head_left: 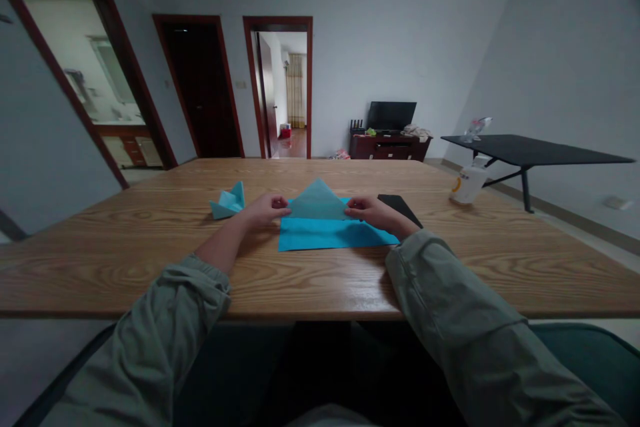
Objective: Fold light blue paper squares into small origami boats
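Observation:
A blue sheet of paper [330,232] lies on the wooden table [450,260] in front of me, its far part folded up into a triangle. My left hand [263,209] pinches the triangle's left corner. My right hand [373,212] pinches its right corner. Both hands rest on the table with fingers closed on the paper. A finished light-blue folded paper shape [228,202] sits just left of my left hand.
A dark phone [400,207] lies flat behind my right hand. A white bottle [469,183] stands at the table's right. Beyond are a black side table [535,150], a TV stand with a screen [391,115], and open doorways.

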Demonstrator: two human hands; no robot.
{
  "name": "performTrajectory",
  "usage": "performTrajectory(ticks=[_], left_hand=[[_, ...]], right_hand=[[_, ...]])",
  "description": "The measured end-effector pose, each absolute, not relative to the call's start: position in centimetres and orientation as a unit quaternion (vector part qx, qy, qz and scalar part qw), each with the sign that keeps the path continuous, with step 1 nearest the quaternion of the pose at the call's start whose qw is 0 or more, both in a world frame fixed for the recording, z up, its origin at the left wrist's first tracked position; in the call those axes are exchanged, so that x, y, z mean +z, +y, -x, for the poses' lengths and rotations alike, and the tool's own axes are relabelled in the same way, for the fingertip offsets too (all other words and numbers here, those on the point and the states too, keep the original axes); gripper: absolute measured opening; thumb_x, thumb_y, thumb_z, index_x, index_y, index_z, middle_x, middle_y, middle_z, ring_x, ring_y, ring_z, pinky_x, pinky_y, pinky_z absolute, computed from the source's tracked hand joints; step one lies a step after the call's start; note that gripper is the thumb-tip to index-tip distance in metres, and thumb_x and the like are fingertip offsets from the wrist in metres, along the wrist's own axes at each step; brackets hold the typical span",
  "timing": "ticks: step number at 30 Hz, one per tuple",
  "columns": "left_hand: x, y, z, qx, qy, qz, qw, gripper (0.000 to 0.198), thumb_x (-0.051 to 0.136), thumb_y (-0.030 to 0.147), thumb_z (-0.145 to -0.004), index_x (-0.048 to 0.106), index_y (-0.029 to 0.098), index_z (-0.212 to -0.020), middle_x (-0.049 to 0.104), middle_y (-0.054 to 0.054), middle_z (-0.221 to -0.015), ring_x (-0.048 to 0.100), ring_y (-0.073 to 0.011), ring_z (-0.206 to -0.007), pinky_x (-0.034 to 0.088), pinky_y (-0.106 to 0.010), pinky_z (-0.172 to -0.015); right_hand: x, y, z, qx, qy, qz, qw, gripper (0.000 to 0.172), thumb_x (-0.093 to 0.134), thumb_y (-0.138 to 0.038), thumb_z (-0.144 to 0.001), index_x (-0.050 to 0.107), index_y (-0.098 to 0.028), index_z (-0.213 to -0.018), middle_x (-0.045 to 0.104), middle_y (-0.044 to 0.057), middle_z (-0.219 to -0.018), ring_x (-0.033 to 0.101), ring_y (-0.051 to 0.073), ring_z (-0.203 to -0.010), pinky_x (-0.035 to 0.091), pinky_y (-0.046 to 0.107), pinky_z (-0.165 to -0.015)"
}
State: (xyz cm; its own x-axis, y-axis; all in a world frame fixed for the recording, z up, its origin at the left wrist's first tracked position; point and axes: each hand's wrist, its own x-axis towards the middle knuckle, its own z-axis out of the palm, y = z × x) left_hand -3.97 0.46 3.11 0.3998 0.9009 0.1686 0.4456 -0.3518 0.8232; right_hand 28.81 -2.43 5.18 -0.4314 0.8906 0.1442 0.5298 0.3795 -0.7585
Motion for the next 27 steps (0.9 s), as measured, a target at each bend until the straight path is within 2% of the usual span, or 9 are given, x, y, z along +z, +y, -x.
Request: performTrajectory(ticks=[4,7,10,15,18,22,24,27], left_hand=[[3.3,0.4,4.0,0.330,0.435,-0.746,0.381,0.043,0.074,0.049,-0.063,0.060,0.014,-0.084,0.064,-0.001,-0.077,0.059,-0.0136,-0.072,0.044,-0.026,-0.066],[3.6,0.2,3.9,0.350,0.444,-0.730,0.384,0.041,0.072,0.049,-0.067,0.061,0.014,-0.086,0.063,-0.001,-0.075,0.059,-0.0123,-0.068,0.043,-0.024,-0.060],[4.0,0.0,3.5,0.411,0.444,-0.685,0.405,0.039,0.069,0.048,-0.071,0.060,0.014,-0.089,0.061,-0.001,-0.075,0.061,-0.0118,-0.064,0.043,-0.022,-0.055],[5.3,-1.0,2.1,0.524,0.417,-0.578,0.467,0.036,0.073,0.041,-0.068,0.054,0.017,-0.085,0.057,0.002,-0.072,0.067,-0.0141,-0.060,0.045,-0.019,-0.049],[6.0,-1.7,1.2,0.552,0.421,-0.544,0.472,0.033,0.072,0.038,-0.070,0.053,0.017,-0.087,0.059,0.001,-0.074,0.069,-0.0169,-0.060,0.048,-0.021,-0.047],[6.4,-2.0,-0.2,0.577,0.448,-0.515,0.448,0.031,0.069,0.038,-0.073,0.052,0.017,-0.088,0.061,0.000,-0.074,0.067,-0.0169,-0.056,0.052,-0.024,-0.049],[6.6,-2.2,-1.0,0.594,0.440,-0.503,0.449,0.032,0.070,0.039,-0.072,0.052,0.018,-0.088,0.060,0.000,-0.073,0.066,-0.0161,-0.056,0.054,-0.028,-0.052],[6.7,-2.7,-2.2,0.601,0.387,-0.515,0.473,0.036,0.069,0.045,-0.073,0.052,0.018,-0.090,0.059,0.001,-0.076,0.065,-0.0147,-0.063,0.056,-0.031,-0.060]], right_hand=[[5.4,-2.5,-28.8,0.330,-0.774,0.458,0.287,0.045,0.063,-0.058,-0.070,0.059,-0.014,-0.076,0.054,-0.001,-0.066,0.045,0.010,-0.060,0.035,0.023,-0.057],[5.4,-2.5,-28.6,0.333,-0.761,0.477,0.288,0.042,0.062,-0.056,-0.071,0.058,-0.014,-0.077,0.056,0.000,-0.067,0.046,0.010,-0.060,0.036,0.023,-0.055],[5.1,-2.3,-28.4,0.346,-0.753,0.477,0.294,0.037,0.062,-0.050,-0.075,0.061,-0.014,-0.084,0.061,0.002,-0.072,0.050,0.010,-0.062,0.038,0.022,-0.054],[4.2,-1.5,-27.8,0.365,-0.754,0.458,0.297,0.030,0.055,-0.043,-0.082,0.063,-0.014,-0.085,0.067,0.006,-0.080,0.056,0.013,-0.066,0.043,0.022,-0.057],[3.8,-1.3,-27.3,0.255,-0.769,0.481,0.335,0.024,0.056,-0.034,-0.082,0.064,-0.015,-0.095,0.068,0.008,-0.088,0.059,0.015,-0.070,0.046,0.026,-0.063],[4.0,-2.5,-25.8,0.023,-0.790,0.452,0.414,0.045,0.061,-0.026,-0.080,0.053,-0.021,-0.124,0.061,0.010,-0.116,0.061,0.020,-0.088,0.047,0.034,-0.079],[4.3,-3.4,-24.8,-0.019,-0.804,0.422,0.418,0.042,0.059,-0.025,-0.082,0.054,-0.022,-0.123,0.059,0.010,-0.116,0.061,0.022,-0.093,0.047,0.035,-0.082],[4.6,-4.2,-23.4,-0.018,-0.822,0.394,0.411,0.041,0.060,-0.027,-0.082,0.054,-0.022,-0.122,0.059,0.010,-0.117,0.060,0.023,-0.099,0.047,0.036,-0.085]])
